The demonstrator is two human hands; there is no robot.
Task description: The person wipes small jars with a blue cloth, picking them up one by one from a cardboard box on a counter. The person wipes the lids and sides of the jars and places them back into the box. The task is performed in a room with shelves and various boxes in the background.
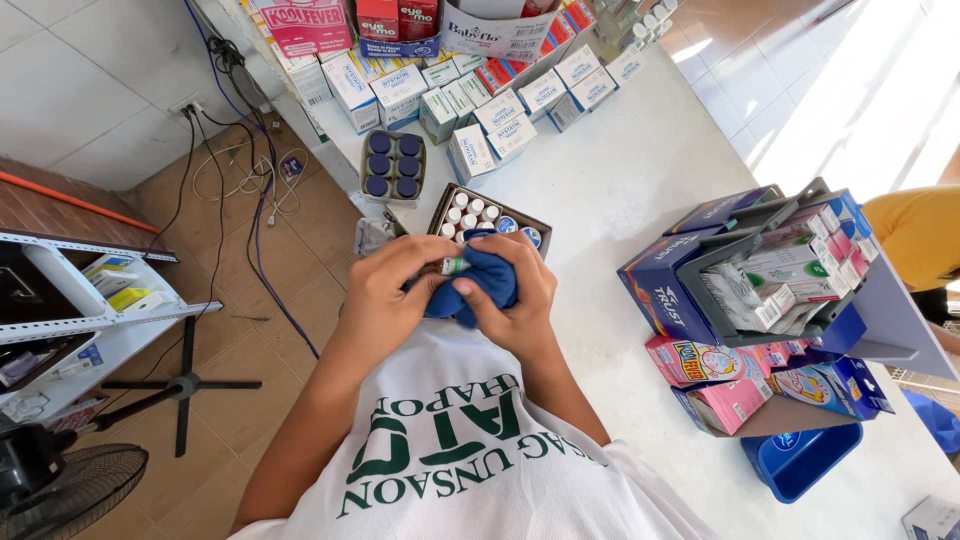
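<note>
Both forearms come up from the near edge and meet above the near rim of the white surface (640, 170), elbows spread, wrists bent inward. Left hand (385, 290): fingers curled closed around the left side of a bunched blue cloth (490, 275), thumb on top. Right hand (520, 305): fingers wrapped shut over the cloth's right and near side, knuckles up. A small white bottle with a green band (456, 265) pokes out between the two hands, pressed into the cloth; only its end shows, the rest is hidden in the folds.

Just beyond the fingers, a brown cardboard tray (535, 222) holds rows of small white-capped bottles and a few round blue-lidded ones. Farther left, a grey tray (392, 165) carries six dark blue caps in two rows. Far side: rows of white and blue medicine boxes (500, 125). Right: a grey tiered display rack (790, 260) filled with small pink and white packs, beside a dark blue carton (665, 285).
</note>
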